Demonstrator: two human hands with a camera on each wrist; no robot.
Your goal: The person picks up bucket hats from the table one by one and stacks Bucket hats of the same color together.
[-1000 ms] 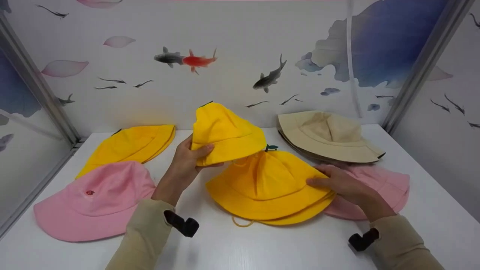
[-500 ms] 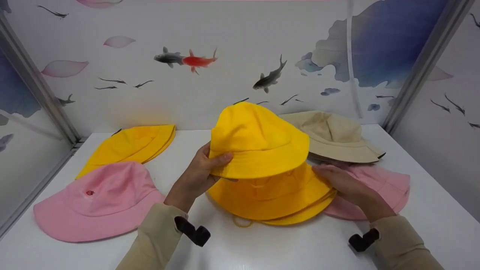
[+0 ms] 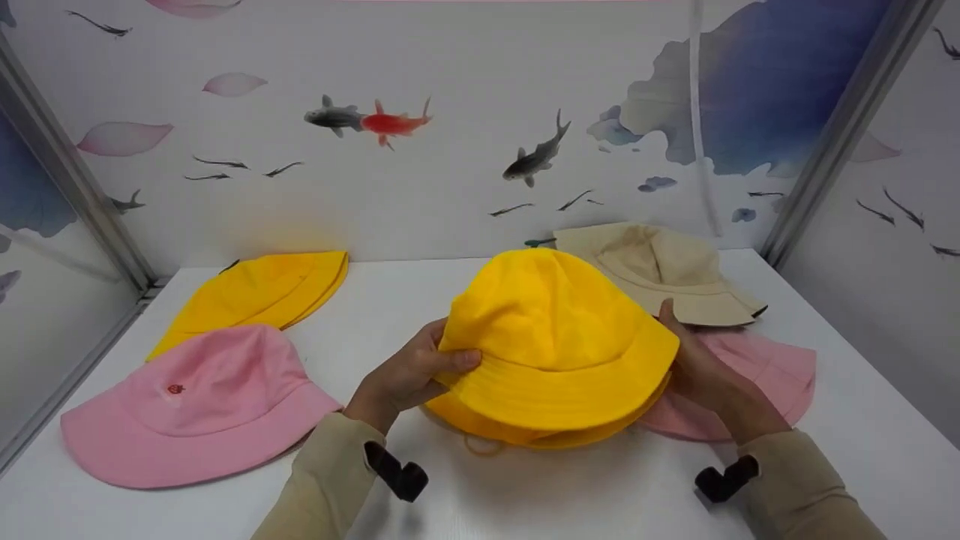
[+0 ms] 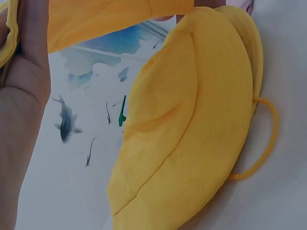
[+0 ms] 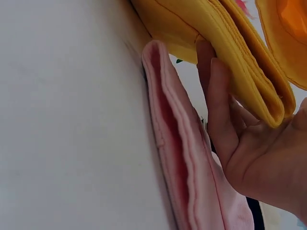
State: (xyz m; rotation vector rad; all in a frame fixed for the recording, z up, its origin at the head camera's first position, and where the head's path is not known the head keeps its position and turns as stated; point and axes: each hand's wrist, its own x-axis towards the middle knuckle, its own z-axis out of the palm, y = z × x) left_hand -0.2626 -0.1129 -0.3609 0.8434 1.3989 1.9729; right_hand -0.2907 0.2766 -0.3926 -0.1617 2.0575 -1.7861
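My left hand (image 3: 412, 373) holds a yellow bucket hat (image 3: 555, 322) by the left of its brim, thumb on top. This hat hangs over a second yellow hat (image 4: 192, 110), hiding most of it in the head view. The lower hat has a doubled brim, a green leaf tip and an orange cord (image 4: 271, 143). At its right end, my right hand (image 3: 697, 367) has its thumb raised. In the right wrist view, extended fingers (image 5: 219, 105) rest against the lower hat's folded brim (image 5: 249, 72); the upper hat (image 5: 288, 43) is apart from it.
A pink hat (image 3: 202, 397) with a small red motif lies at the left, before another yellow hat (image 3: 262, 292). Behind my right hand are a folded pink hat (image 3: 772, 375) and a beige hat (image 3: 652, 262). Patterned panels rise behind the white table (image 3: 570, 495).
My left hand has carried its yellow hat right and down over the lower yellow hat. My right hand's thumb has come off the lower brim and now points up.
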